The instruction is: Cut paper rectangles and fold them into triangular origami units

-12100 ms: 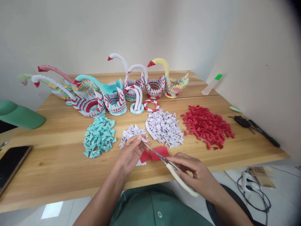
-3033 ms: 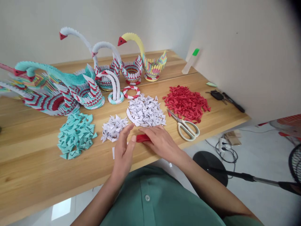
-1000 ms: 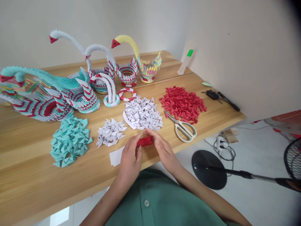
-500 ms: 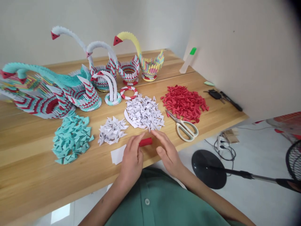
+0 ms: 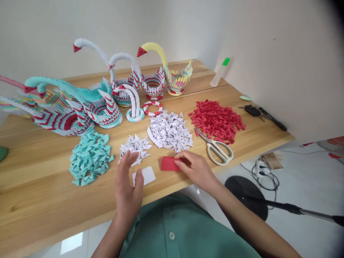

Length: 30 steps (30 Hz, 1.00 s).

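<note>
Red paper (image 5: 168,163) now flatter, right end hidden

The left hand (image 5: 127,193) has drawn away from the red paper (image 5: 168,163), now apparently pinched by right fingers (image 5: 185,155)

Beyond the fingers (image 5: 185,154) stands a plain pale wall (image 5: 45,28), meeting a second wall (image 5: 279,79) that runs along their right and bears one small dark spot (image 5: 274,39). Beneath them lies a wooden desk (image 5: 40,168) with streaked grain; past its near edge, the glossy light floor (image 5: 303,172) carries a bright patch of light (image 5: 72,243) below and left of them and a round black base (image 5: 242,187) with a pole (image 5: 313,213) below and right.
</note>
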Tool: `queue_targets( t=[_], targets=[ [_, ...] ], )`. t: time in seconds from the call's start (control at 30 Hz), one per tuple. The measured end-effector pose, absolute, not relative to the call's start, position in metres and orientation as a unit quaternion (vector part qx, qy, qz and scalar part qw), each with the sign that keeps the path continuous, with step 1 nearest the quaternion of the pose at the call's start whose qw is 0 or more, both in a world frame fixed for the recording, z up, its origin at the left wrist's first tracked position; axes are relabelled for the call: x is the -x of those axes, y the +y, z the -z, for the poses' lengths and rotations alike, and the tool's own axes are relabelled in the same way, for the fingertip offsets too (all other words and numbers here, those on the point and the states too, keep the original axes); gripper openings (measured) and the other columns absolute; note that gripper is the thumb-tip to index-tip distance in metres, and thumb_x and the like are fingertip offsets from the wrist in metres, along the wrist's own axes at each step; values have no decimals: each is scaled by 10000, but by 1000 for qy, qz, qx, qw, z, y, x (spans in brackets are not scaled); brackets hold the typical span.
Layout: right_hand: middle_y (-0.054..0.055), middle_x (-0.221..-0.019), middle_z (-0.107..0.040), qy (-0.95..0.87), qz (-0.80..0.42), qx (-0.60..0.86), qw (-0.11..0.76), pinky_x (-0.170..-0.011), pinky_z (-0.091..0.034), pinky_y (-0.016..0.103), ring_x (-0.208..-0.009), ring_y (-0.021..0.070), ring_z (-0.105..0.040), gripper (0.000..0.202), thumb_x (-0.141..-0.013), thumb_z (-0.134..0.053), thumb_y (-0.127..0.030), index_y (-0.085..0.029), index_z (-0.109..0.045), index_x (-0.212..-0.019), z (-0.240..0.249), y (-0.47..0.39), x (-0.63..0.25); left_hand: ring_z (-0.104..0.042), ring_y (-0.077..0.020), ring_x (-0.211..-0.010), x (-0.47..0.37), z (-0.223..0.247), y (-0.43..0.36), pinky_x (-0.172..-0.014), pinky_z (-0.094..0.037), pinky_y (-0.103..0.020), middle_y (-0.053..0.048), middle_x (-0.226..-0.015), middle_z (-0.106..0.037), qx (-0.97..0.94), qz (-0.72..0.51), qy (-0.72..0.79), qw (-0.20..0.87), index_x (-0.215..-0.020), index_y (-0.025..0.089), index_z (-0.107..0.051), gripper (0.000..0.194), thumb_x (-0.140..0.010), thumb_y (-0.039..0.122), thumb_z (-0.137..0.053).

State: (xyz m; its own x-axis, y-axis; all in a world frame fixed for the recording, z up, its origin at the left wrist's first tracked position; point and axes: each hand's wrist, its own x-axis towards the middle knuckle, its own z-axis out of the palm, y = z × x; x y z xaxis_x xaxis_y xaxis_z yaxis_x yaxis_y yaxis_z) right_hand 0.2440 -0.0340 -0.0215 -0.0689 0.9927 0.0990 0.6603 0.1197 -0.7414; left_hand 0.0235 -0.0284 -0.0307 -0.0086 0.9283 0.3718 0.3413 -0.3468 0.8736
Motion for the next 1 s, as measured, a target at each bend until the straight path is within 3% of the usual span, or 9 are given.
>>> queue_targets(
  t=[0.17, 0.27, 0.4, 0.53, 0.67, 1.0],
  targets=[
    [105, -1014, -680, -752, -84, 592, 279, -814, -509, 400, -945, 268, -622, 205, -902, -555, -155, -179, -626, -1093, 29, -33, -242, -586, -235, -1137, 2, 35, -39, -1030, -426, -500, -107, -1187, -613, -628, -505, 515, 293, -1450, 264, -318, 598, -901, 161, -529],
    [140, -1086, -645, -763, -10, 576, 293, -863, -502, 419, -1015, 278, -587, 253, -914, -563, -172, -161, -615, -1161, 22, -38, -236, -589, -239, -1144, 15, 34, -43, -1033, -422, -501, -94, -1152, -640, -631, -474, 549, 276, -1419, 259, -368, 542, -909, 179, -533],
    [97, -1023, -668, -834, -55, 468, 288, -836, -505, 372, -964, 232, -589, 221, -925, -589, -224, -187, -639, -1137, 15, -39, -215, -595, -254, -1137, 31, 31, -43, -977, -472, -442, -91, -1171, -656, -709, -387, 546, 223, -1229, 235, -553, 346, -886, 213, -595],
    [78, -1138, -672, -893, -74, 376, 235, -887, -449, 392, -1072, 241, -561, 236, -913, -625, -297, -207, -647, -1130, 24, -28, -190, -610, -277, -1044, 38, 35, -40, -897, -499, -440, -106, -1127, -671, -794, -321, 489, 161, -1288, 216, -510, 486, -835, 251, -682],
    [42, -1034, -712, -898, -55, 375, 223, -820, -406, 364, -961, 209, -593, 168, -930, -606, -339, -236, -682, -1039, 36, -19, -179, -609, -272, -976, 42, 42, -36, -850, -499, -432, -97, -1074, -685, -819, -301, 474, 121, -1332, 219, -474, 500, -861, 198, -641],
    [24, -1058, -728, -905, -52, 360, 220, -892, -376, 379, -989, 192, -599, 157, -970, -524, -184, -227, -673, -996, 36, -22, -179, -622, -223, -935, 45, 39, -31, -851, -492, -373, -64, -985, -702, -765, -337, 508, 207, -1303, 219, -525, 415, -900, 123, -527]
  ],
)
